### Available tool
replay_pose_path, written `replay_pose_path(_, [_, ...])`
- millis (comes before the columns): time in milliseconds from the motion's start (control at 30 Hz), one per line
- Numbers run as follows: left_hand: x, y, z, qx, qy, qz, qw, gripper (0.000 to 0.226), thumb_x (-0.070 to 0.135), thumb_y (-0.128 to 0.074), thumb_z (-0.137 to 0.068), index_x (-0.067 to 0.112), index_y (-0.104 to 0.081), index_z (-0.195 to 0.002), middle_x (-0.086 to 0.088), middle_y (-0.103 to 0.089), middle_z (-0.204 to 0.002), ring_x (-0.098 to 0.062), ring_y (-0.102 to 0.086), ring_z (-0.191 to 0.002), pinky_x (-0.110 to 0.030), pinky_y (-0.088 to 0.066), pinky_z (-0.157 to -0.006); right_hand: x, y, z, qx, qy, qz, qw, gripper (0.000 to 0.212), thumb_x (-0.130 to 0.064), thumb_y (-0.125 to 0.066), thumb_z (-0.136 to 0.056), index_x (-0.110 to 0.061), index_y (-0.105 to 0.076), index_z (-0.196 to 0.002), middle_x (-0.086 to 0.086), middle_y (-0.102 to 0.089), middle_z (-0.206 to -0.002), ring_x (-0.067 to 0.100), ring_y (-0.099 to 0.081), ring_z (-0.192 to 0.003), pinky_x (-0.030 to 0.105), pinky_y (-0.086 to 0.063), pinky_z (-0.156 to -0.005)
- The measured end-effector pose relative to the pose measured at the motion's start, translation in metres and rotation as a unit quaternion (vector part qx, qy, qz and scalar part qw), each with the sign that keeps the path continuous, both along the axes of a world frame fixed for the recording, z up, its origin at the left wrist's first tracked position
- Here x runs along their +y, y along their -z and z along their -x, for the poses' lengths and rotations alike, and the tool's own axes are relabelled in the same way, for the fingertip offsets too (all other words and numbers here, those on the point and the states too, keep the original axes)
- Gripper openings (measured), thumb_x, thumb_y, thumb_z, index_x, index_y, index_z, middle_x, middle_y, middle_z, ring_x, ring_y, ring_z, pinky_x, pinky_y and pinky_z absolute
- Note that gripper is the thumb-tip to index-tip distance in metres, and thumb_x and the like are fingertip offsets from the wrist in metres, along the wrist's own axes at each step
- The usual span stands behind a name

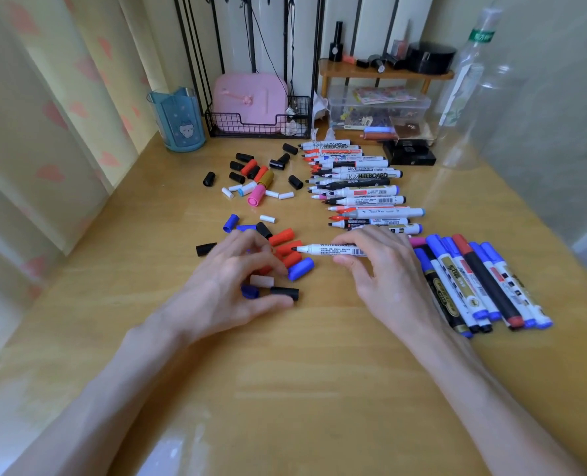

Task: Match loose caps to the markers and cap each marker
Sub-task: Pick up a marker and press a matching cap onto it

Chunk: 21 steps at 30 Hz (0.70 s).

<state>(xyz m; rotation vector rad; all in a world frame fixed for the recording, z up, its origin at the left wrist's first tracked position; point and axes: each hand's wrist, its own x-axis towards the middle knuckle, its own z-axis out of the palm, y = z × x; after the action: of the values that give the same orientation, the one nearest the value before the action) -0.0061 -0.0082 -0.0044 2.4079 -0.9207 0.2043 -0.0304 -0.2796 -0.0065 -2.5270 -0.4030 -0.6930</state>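
Right hand on uncapped marker, loose caps alongside

Glossy wooden desk, heart-patterned curtain left, small wooden shelf behind.

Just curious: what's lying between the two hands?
In the head view, red caps and a blue cap lie between the left hand and right hand, which holds a marker.

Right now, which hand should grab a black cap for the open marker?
Left. The left hand is over the cap pile, right beside a black cap, while the right hand is busy holding the black-tipped marker.
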Motion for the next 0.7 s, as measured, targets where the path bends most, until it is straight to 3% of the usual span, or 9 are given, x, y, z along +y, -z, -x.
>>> replay_pose_path(100, [0.018, -0.005, -0.013, -0.01, -0.091, 0.044, 0.995, 0.016, 0.041, -0.075, -0.093, 0.029, -0.075, -0.104, 0.007, -0.058, -0.105, -0.017, -0.06, -0.098, -0.034, -0.051, -0.086, 0.002, -0.001, 0.001, 0.003, -0.004, 0.0, 1.0, 0.014, -0.022, -0.074, -0.095, -0.021, -0.07, -0.108, -0.008, -0.069, -0.1, 0.02, -0.062, -0.097, 0.042, -0.044, -0.087])
replay_pose_path(200, [0.047, 0.002, -0.029, -0.071, -0.231, -0.007, 0.97, 0.02, 0.021, -0.079, -0.09, 0.023, -0.073, -0.109, 0.002, -0.06, -0.099, -0.028, -0.06, -0.092, -0.043, -0.051, -0.078, 0.005, -0.001, 0.002, 0.005, -0.01, -0.001, 1.0, 0.013, -0.023, -0.074, -0.095, -0.021, -0.07, -0.107, -0.011, -0.069, -0.101, 0.019, -0.062, -0.097, 0.042, -0.044, -0.087])
replay_pose_path(333, [0.063, 0.011, -0.036, 0.013, -0.307, -0.021, 0.951, 0.012, 0.035, -0.075, -0.093, 0.025, -0.076, -0.099, 0.001, -0.064, -0.098, -0.029, -0.063, -0.088, -0.038, -0.045, -0.071, 0.008, 0.0, 0.003, 0.015, -0.017, -0.008, 1.0, 0.014, -0.023, -0.075, -0.094, -0.022, -0.07, -0.108, -0.012, -0.069, -0.103, 0.018, -0.062, -0.098, 0.042, -0.044, -0.089])
replay_pose_path(500, [0.054, 0.008, -0.033, -0.008, -0.266, 0.01, 0.964, 0.007, 0.03, -0.075, -0.093, 0.024, -0.073, -0.097, 0.006, -0.065, -0.092, -0.023, -0.063, -0.088, -0.037, -0.044, -0.069, 0.009, 0.001, 0.003, 0.027, -0.018, -0.015, 0.999, 0.016, -0.024, -0.074, -0.094, -0.022, -0.071, -0.11, -0.013, -0.07, -0.106, 0.015, -0.062, -0.101, 0.043, -0.045, -0.092])
replay_pose_path(600, [0.032, -0.005, -0.021, 0.005, -0.213, 0.129, 0.968, 0.008, 0.028, -0.07, -0.098, 0.023, -0.068, -0.104, 0.013, -0.072, -0.093, -0.008, -0.069, -0.084, -0.037, -0.051, -0.07, 0.008, 0.001, 0.002, 0.017, -0.018, -0.021, 0.999, 0.016, -0.025, -0.073, -0.096, -0.022, -0.071, -0.111, -0.012, -0.068, -0.105, 0.015, -0.062, -0.099, 0.043, -0.047, -0.09])
replay_pose_path(700, [0.002, -0.015, -0.001, 0.059, -0.117, 0.207, 0.969, 0.012, 0.024, -0.07, -0.098, 0.027, -0.066, -0.109, 0.01, -0.074, -0.099, -0.016, -0.074, -0.08, -0.036, -0.057, -0.074, 0.008, -0.001, 0.002, -0.004, -0.017, -0.036, 0.999, 0.017, -0.023, -0.071, -0.097, -0.02, -0.072, -0.114, -0.009, -0.068, -0.104, 0.019, -0.061, -0.099, 0.043, -0.048, -0.089])
